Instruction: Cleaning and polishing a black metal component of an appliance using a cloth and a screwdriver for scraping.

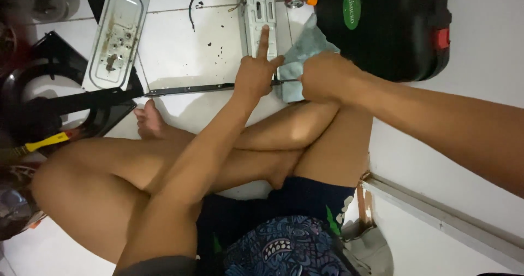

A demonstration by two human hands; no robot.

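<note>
In the head view, a person is seen seated cross-legged on a white tiled floor (pixel 180 52). A long dark metal strip (pixel 191 89) is laid across the floor in front of the knees. The left hand (pixel 255 75) is placed at the right end of that strip, its index finger stretched out onto a grey metal panel (pixel 261 14) just beyond the strip; its grip is loose, and whether the strip is pinched cannot be told. The right hand (pixel 323 78) is closed in a fist, just right of the strip's end, around what seems to be a thin tool whose dark shaft is pointed at the strip. A pale blue cloth (pixel 303 52) is lying beside that fist. A black case (pixel 382 25) is standing beyond the cloth.
</note>
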